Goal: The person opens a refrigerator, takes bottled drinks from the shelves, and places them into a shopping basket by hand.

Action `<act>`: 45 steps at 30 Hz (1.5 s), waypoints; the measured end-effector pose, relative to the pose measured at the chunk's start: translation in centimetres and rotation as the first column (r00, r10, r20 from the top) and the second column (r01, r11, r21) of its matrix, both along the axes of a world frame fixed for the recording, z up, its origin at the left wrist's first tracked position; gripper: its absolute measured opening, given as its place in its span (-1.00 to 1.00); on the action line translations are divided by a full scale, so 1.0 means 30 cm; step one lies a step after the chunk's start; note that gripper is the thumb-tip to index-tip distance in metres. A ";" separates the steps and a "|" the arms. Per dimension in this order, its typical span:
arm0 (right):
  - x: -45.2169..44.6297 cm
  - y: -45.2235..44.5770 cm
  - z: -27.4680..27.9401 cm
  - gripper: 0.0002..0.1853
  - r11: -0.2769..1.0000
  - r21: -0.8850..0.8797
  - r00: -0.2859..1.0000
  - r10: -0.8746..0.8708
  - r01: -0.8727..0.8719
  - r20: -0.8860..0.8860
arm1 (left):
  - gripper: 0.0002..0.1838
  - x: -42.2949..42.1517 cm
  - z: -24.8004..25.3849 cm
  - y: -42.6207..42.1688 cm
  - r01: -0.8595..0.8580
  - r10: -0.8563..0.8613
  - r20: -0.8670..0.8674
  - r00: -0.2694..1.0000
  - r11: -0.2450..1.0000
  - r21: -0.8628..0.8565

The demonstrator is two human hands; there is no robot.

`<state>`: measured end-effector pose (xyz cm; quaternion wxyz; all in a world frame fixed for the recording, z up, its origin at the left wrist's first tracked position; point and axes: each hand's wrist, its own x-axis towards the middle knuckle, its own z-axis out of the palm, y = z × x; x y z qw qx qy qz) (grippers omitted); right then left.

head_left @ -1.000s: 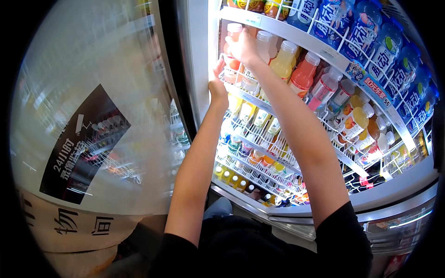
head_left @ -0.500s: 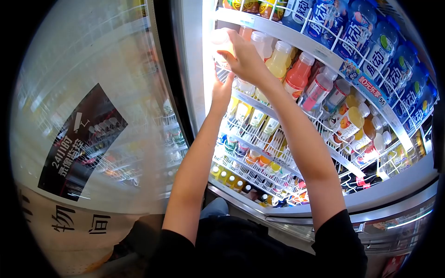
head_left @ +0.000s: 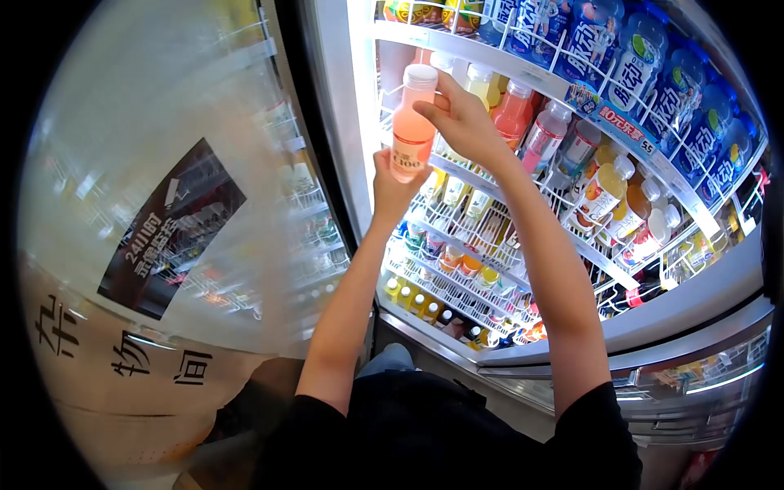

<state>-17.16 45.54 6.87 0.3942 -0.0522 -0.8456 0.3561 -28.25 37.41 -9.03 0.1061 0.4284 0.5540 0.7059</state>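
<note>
A pink drink bottle (head_left: 413, 126) with a white cap and "C100" on its label is held nearly upright in front of the fridge shelf. My left hand (head_left: 395, 186) closes around its base from below. Higher up, my right hand (head_left: 464, 121) grips the bottle's right side, thumb in front and the other fingers partly hidden behind it. Beyond my right hand, a red drink bottle (head_left: 512, 114) and a clear bottle with a pink label (head_left: 545, 137) stand in the shelf's row.
An upper shelf (head_left: 482, 51) carries several blue bottles (head_left: 641, 61). Wire racks (head_left: 498, 233) below hold more drinks. To the left is a glass door (head_left: 269, 204) with a dark sticker (head_left: 173, 229). The fridge's metal frame (head_left: 347, 106) runs beside my left arm.
The pink bottle has come down and out from the shelf, toward me. My left hand has moved lower onto its base, and the view has shifted slightly.
</note>
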 end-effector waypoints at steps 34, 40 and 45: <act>1.134 -0.791 -0.505 -0.34 0.725 -0.654 0.937 -0.343 0.215 -0.072 | -0.32 1.022 -0.159 -0.625 0.628 -0.619 0.201 0.759 0.778 0.022; 1.256 -0.982 -0.524 -0.28 0.641 -0.705 0.868 -0.492 0.305 -0.072 | -0.31 1.146 -0.178 -0.762 0.746 -0.734 0.204 0.648 0.665 0.026; 1.309 -1.150 -0.564 -0.31 0.584 -0.706 0.818 -0.575 0.400 -0.012 | -0.31 1.190 -0.247 -0.895 0.844 -0.794 0.337 0.507 0.536 -0.006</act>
